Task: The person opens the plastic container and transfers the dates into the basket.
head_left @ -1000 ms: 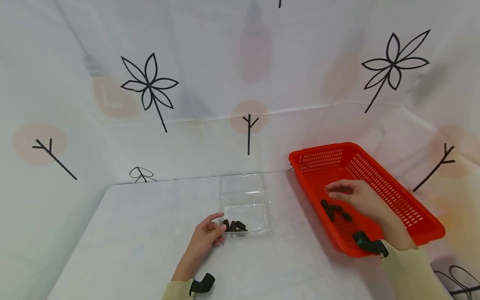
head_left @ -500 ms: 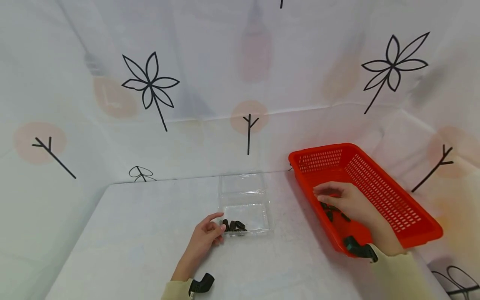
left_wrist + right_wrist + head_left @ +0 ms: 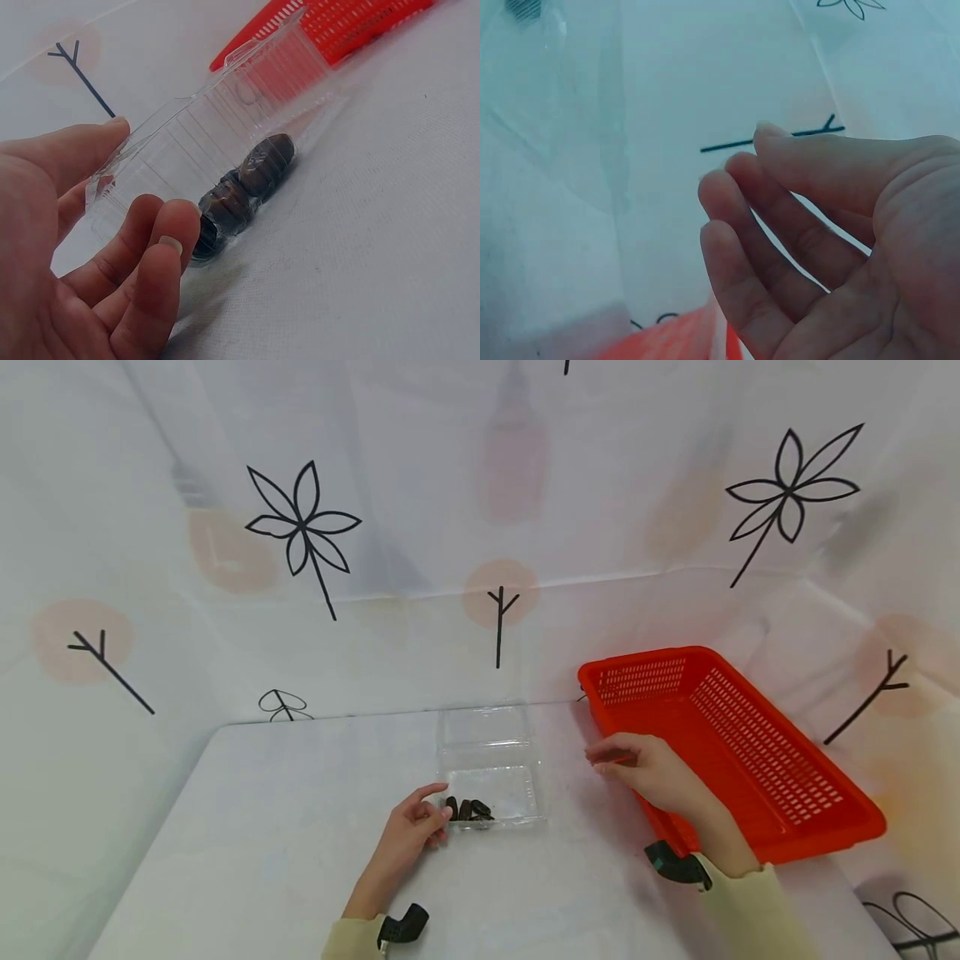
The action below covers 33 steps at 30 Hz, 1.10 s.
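Observation:
A clear plastic clamshell box (image 3: 502, 789) lies with its lid raised toward the back. Several dark brown, glossy oblong pieces (image 3: 471, 811) sit at its front left, seen through the wall in the left wrist view. My left hand (image 3: 412, 827) holds the left end of the box, with fingers (image 3: 176, 225) against the near wall. Over the left rim of a red basket (image 3: 720, 743) is my right hand (image 3: 648, 772), fingers bent and thumb near the fingertips. Its index tip is hidden behind the thumb (image 3: 802, 161) in the right wrist view; I cannot tell whether it holds something.
The white-covered table (image 3: 285, 827) carries the box near its middle and the basket at the right. A printed cloth (image 3: 420, 527) with plant drawings rises behind and at the sides. The right hand and forearm block the basket's front left part.
My right hand has moved left from inside the basket to over its left rim. It now covers the place where dark pieces lay in the basket. The left hand and box stay put.

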Available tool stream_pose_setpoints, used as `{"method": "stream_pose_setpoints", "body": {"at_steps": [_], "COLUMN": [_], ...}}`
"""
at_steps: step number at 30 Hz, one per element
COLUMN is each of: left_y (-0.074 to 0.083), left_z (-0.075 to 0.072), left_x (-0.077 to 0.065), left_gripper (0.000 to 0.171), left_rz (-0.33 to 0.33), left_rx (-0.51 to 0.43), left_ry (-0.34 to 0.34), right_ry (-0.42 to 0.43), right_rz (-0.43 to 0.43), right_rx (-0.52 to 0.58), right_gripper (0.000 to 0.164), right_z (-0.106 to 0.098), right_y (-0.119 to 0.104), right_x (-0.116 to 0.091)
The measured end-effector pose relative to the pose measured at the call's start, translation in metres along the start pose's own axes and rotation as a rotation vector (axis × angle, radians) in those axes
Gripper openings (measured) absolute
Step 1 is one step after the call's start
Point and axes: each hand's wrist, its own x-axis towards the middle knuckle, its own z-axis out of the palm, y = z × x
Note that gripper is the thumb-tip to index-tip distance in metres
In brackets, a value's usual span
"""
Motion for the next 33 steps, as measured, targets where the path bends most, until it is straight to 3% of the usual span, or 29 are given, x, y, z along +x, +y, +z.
{"method": "stream_pose_setpoints", "body": {"at_steps": [17,33], "left_y": [0.002,0.008], "left_z": [-0.001,0.0], "left_x": [0.003,0.001], "left_gripper": [0.048,0.048], "left_rz": [-0.025,-0.039], "left_rx": [0.012,0.008], "left_ry": [-0.01,-0.007], "right_ry": [-0.145,-0.255], "right_rz": [-0.121,-0.082], "right_rx": [0.078,0.103], "right_gripper": [0.019,0.019], "right_z": [0.052,0.08], "right_y": [-0.011,-0.026], "right_x": [0.031,0.072]}}
